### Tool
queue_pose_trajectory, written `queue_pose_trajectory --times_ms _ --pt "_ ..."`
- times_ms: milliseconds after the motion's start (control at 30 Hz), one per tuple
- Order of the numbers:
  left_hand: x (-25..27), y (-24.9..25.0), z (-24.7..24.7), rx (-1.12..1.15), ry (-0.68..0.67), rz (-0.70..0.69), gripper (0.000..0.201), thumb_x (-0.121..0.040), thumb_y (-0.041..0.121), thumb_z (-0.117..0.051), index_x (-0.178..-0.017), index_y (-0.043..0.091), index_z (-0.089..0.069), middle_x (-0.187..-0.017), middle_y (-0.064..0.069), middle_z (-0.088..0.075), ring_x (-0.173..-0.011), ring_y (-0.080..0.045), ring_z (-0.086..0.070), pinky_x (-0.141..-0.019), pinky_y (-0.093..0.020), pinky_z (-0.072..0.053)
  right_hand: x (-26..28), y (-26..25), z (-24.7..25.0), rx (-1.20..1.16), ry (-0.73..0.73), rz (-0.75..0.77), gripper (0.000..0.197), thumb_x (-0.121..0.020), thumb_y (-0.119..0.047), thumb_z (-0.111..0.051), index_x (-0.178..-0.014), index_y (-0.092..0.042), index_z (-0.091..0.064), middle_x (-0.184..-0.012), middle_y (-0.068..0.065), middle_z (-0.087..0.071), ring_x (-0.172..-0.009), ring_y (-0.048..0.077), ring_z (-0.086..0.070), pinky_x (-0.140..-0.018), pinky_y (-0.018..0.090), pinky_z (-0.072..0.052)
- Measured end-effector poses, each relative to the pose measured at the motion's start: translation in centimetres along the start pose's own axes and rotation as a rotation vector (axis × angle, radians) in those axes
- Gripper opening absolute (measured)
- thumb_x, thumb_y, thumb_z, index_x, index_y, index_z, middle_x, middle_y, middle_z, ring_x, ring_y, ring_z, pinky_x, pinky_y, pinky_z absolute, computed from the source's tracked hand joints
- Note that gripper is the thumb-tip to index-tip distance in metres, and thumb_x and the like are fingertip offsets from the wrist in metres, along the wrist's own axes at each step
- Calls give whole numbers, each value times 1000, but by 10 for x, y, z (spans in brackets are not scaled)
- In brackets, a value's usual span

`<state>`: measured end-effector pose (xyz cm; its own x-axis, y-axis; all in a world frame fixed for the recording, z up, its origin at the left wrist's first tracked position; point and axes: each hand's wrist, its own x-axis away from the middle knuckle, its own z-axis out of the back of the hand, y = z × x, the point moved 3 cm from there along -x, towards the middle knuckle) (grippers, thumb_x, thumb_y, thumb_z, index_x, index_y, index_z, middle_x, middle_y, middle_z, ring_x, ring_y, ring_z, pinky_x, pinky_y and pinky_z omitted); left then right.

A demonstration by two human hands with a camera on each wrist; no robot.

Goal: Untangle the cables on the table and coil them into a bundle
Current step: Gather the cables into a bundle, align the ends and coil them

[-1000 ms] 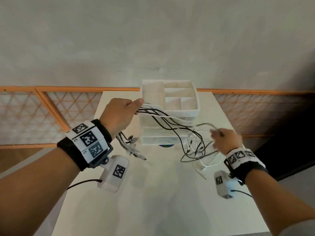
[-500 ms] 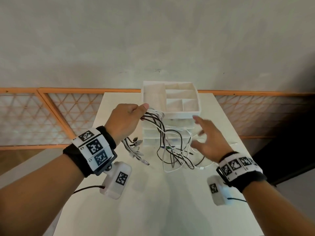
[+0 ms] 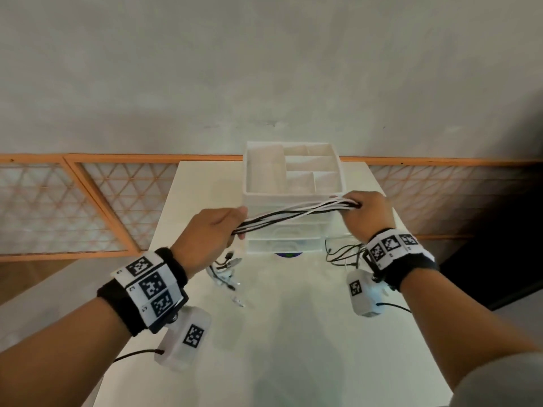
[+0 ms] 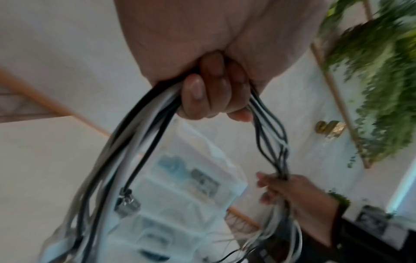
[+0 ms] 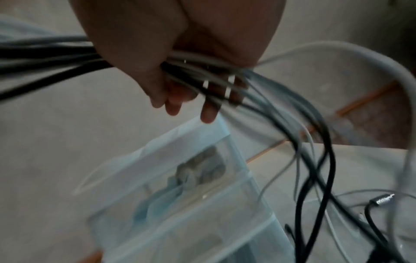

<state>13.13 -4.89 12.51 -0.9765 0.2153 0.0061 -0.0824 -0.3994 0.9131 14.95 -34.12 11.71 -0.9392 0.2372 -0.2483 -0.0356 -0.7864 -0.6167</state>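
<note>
I see a gathered run of black and white cables (image 3: 296,214) stretched in the air between both hands, above the middle of the white table (image 3: 293,333) and just in front of a white drawer unit (image 3: 291,183) that stands toward the table's far edge. The run's long axis goes side to side, climbing slightly from my left hand (image 3: 210,235) to my right hand (image 3: 365,212). Both hands are curled closed around the cables, so neither is nearer than the other; each holds one end of the taut stretch. From the head view, loose plug ends hang below the left hand, and a slack tangle lies on the table under the right wrist, toward the right edge. The left wrist view adds the left fingers (image 4: 209,94) wrapped fully round the cables. The right wrist view, blurred, shows strands fanning down from the right hand. I judge the coiling would begin from this straight stretch.
</note>
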Motion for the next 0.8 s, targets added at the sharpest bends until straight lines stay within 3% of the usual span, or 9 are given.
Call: queue_pose_trajectory --times_ms 100,200,267,333,467,533,600,700,800 --pt "7 -33 -9 27 -78 105 50 -101 43 -43 -68 9 -58 -48 7 -37 -45 -11 -33 -50 -24 -30 -7 1 15 -164 150 -33 36 -81 -47 -76 -65 -16 -72 -51 0 -57 -48 14 -49 -54 24 -38" --pt "12 -55 -21 109 -181 187 52 -101 45 -42 -70 7 -61 -49 0 -38 -50 -18 -36 -57 -30 -34 -7 -12 17 -223 140 -20 38 -77 -51 -79 -58 -19 -69 -46 -6 -52 -45 12 -44 -52 23 -37" --pt "11 -60 -25 129 -279 242 58 -103 43 -36 -73 6 -68 -51 -7 -50 -54 -22 -49 -66 -33 -44 -7 -20 17 -252 109 13 36 -75 -51 -79 -55 -24 -68 -48 -9 -59 -47 13 -50 -53 26 -43" --pt "4 -57 -24 138 -306 272 63 -102 48 -32 -71 13 -74 -70 -14 -67 -69 -26 -62 -89 -42 -51 -5 -30 18 -284 57 41 33 -75 -50 -79 -59 -23 -70 -66 -2 -73 -62 18 -67 -61 35 -56" --pt "-14 5 -27 169 -269 141 74 -81 80 -29 -100 23 -72 -91 2 -75 -91 -12 -69 -106 -48 -43 5 -61 19 -296 1 128 27 -78 -29 -83 -64 -13 -68 -68 -7 -74 -69 2 -70 -66 27 -57" --pt "-14 47 -41 173 -395 34 76 -79 81 -26 -113 27 -67 -96 0 -77 -99 -13 -70 -104 -41 -44 11 -75 17 -310 -14 155 20 -80 -10 -78 -70 -6 -62 -60 -15 -70 -63 -6 -68 -57 22 -52" --pt "-10 78 -54 164 -450 -16 72 -84 76 -30 -110 21 -67 -78 -2 -73 -85 -16 -72 -91 -34 -51 13 -79 16 -316 17 147 18 -78 -9 -74 -75 -10 -56 -57 -6 -68 -52 7 -65 -49 29 -50" --pt "-14 90 -54 200 -241 -15 54 -94 61 -44 -73 13 -62 -47 8 -43 -42 -11 -41 -50 -26 -39 12 -69 21 -319 58 156 31 -77 -21 -77 -74 -21 -46 -55 -8 -55 -45 9 -45 -47 28 -37" --pt "-23 89 -39 196 -18 -40 50 -95 52 -51 -59 18 -53 -42 9 -32 -39 -14 -25 -44 -23 -22 16 -54 27 -373 -11 160 30 -75 -33 -84 -75 -20 -57 -63 -13 -58 -54 1 -48 -55 17 -38"
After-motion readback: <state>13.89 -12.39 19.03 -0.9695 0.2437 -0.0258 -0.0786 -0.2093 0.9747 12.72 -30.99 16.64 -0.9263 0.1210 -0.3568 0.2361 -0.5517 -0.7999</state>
